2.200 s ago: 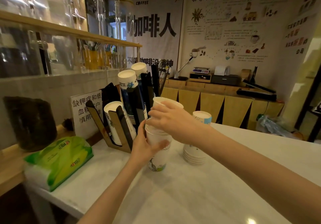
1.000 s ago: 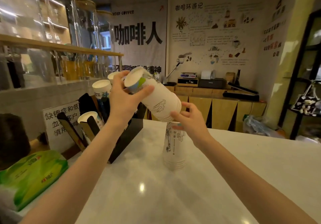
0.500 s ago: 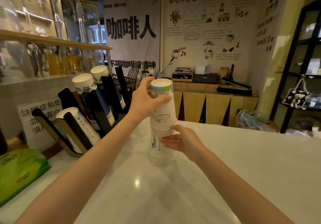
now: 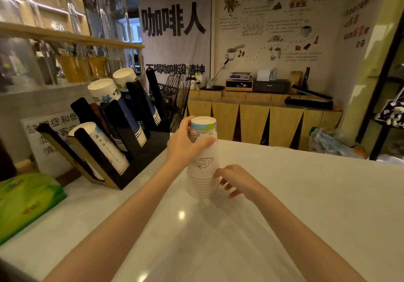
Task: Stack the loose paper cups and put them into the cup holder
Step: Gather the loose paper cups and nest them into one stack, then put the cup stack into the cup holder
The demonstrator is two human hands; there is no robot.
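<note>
White paper cups [image 4: 203, 161], nested upside down into one stack, stand on the pale counter [image 4: 284, 205] about midway across it, nearer the far edge than the near one. The left hand [image 4: 185, 146] wraps the upper part of the stack, thumb across the front and fingers curled round the back, just under the green-and-blue band of the top cup. The right hand [image 4: 235, 180] sits low at the stack's right side, fingers loosely spread and half open; its fingertips [image 4: 218, 175] are at the ribbed rims near the base, though whether they press the cups or only brush them cannot be told (the hand is slightly blurred). Toward the counter's left edge stands the black cup holder [image 4: 122, 148], its slanted slots already carrying three leaning columns of cups, well apart from the stack. A green tissue pack [image 4: 26, 203] lies at the near-left edge, below a white printed sign [image 4: 43, 144].
</note>
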